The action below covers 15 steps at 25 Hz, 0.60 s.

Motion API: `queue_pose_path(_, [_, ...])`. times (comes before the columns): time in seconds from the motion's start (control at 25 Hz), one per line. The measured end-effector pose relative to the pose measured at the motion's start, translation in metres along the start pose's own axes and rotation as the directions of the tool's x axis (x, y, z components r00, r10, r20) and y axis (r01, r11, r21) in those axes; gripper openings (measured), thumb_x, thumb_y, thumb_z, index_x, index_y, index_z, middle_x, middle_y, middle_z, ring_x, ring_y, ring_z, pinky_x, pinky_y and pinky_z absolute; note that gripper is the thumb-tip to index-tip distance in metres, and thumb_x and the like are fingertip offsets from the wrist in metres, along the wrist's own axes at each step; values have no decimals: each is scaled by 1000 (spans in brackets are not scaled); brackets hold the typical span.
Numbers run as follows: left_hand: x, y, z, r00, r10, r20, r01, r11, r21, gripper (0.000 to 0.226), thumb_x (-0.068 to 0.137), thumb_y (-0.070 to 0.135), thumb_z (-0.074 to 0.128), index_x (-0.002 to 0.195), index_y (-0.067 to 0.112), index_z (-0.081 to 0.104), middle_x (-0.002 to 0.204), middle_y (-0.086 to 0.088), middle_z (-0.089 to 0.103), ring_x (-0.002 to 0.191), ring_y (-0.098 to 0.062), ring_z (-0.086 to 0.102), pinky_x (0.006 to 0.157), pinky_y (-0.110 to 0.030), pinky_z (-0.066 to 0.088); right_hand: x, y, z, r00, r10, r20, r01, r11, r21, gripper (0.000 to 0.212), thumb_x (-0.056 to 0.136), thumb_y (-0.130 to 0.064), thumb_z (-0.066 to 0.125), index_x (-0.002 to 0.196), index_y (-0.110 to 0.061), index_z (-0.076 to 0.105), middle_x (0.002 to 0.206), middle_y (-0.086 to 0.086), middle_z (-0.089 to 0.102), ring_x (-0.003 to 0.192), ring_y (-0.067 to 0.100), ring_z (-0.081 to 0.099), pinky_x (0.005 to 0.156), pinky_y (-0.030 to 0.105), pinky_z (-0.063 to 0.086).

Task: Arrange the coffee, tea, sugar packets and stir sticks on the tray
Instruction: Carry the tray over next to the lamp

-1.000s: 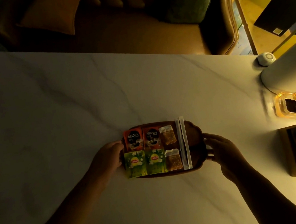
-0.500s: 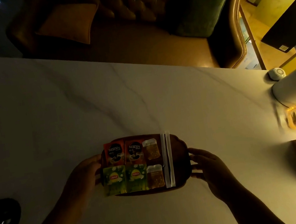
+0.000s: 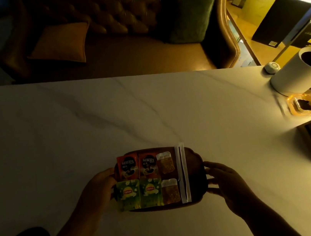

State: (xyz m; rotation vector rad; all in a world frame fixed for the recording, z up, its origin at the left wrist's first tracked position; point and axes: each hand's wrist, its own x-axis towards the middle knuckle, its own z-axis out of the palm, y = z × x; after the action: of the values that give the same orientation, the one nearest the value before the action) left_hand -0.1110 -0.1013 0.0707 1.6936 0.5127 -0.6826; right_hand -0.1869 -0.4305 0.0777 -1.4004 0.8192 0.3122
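With the tray point(image 3: 195, 164) sitting on the marble table point(image 3: 71, 130) near its front edge, I had a hand at each short end. Left hand point(image 3: 98, 189) wrapped on the left rim, fingers curled onto it beside the packets. Right hand point(image 3: 223, 180) at the right rim, fingers spread and touching the edge; whether it truly gripped, I could not tell in the low light.

Handling, my judgement: dark tray looked rigid, probably wood, light enough for two hands. Packets were loose, thin and light, so any tilt would likely slide them. Best hold was the two short ends, kept level. Stir sticks overhung the far and near rims, and would be first to roll off.

Count:
- coffee sachets point(image 3: 137, 166): two, red, far row, side by side.
- tea bags point(image 3: 138, 194): two, green, near row, directly below the coffee.
- sugar packets point(image 3: 167, 176): two, clear with amber contents, one in each row, right of the others.
- stir sticks point(image 3: 183, 174): wrapped in white paper, lying lengthwise right of the sugar; appeared to be two, not certain.

Layout looked complete.
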Motion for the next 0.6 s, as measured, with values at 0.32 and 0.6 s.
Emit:
queue_pose_path(0.32, [-12, 19, 55, 995, -27, 101, 5, 977, 214, 28, 94, 21, 54, 93, 43, 72, 84, 8, 78, 74, -13, 75, 69, -39, 61, -27, 45, -53, 994, 32, -105, -18, 992, 125, 22, 96, -14, 60, 115, -22, 65, 106, 9, 74, 95, 29, 71, 75, 40, 58])
queue_pose_path(0.6, [-6, 35, 171, 984, -7, 175, -73, 892, 447, 37, 79, 18, 53, 99, 43, 72, 83, 4, 79, 76, -18, 76, 80, -51, 61, -43, 74, -157, 982, 126, -141, -77, 947, 313, 25, 96, -11, 59, 120, -18, 65, 105, 11, 76, 92, 30, 74, 69, 38, 60])
